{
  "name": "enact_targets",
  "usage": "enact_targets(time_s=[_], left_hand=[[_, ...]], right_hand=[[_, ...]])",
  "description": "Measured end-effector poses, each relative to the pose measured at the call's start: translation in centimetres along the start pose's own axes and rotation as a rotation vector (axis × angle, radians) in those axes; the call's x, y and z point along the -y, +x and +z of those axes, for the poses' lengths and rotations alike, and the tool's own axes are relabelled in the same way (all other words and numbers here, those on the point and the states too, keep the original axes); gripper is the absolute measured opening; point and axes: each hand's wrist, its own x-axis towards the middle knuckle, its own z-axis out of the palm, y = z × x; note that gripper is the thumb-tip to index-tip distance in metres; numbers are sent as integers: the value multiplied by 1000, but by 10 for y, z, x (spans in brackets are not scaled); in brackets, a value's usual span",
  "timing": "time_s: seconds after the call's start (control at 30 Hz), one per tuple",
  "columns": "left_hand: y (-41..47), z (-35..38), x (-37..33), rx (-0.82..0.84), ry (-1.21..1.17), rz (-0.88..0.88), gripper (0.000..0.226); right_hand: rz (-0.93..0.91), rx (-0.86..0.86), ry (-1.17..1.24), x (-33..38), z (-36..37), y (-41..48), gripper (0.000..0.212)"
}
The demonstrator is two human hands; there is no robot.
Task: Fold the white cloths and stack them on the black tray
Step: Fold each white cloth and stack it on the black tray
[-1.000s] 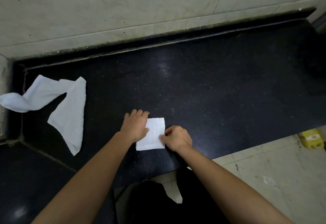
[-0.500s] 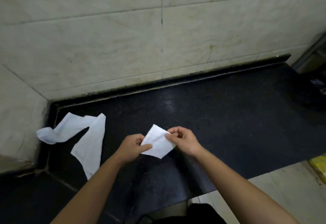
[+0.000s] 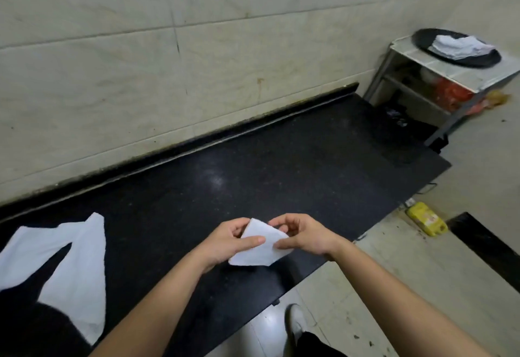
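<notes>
Pinching a folded cloth (image 3: 260,244) from both sides: left hand (image 3: 228,241) closing thumb over its near-left edge, right hand (image 3: 302,234) nipping the right edge between thumb and fingertips. Holding it lifted and tilted just above the black table (image 3: 281,165), probably to keep the layers from springing apart while carrying. Needing both grips shut on the small square, since a loose fold in soft fabric would likely drop open under one hand alone.

Waiting on the far right: black tray (image 3: 422,40) sitting on a small tiled stand (image 3: 455,73), well apart from the hands, already bearing a stack of folded cloths (image 3: 461,44). Lying crumpled at the table's left end: one unfolded cloth (image 3: 76,266), not yet touched.

Differing from a second ago: then pressing the square flat against the table, now raising it clear. Differing from half a second ago: view swinging rightward, bringing tray and stand into sight, wall filling less of the picture. Suggesting a turn toward the tray for stacking, though nothing yet confirming it.
</notes>
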Motion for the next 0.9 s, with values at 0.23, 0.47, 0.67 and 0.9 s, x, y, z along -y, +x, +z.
enact_targets(time_s=[0.23,0.47,0.67,0.9], left_hand=[[46,89,-69,-54,346,204,6],[116,207,-103,83,710,177,21],[173,327,-144,105,361,134,11],[225,428,-168,173,4,34,32]], right_hand=[[-50,-149,53,-30,-79,-63,38],[-161,-304,145,-95,-202,-135,37],[-115,-289,185,-154,-315,-201,5],[-192,-370,611,-200,-389,-235,35]])
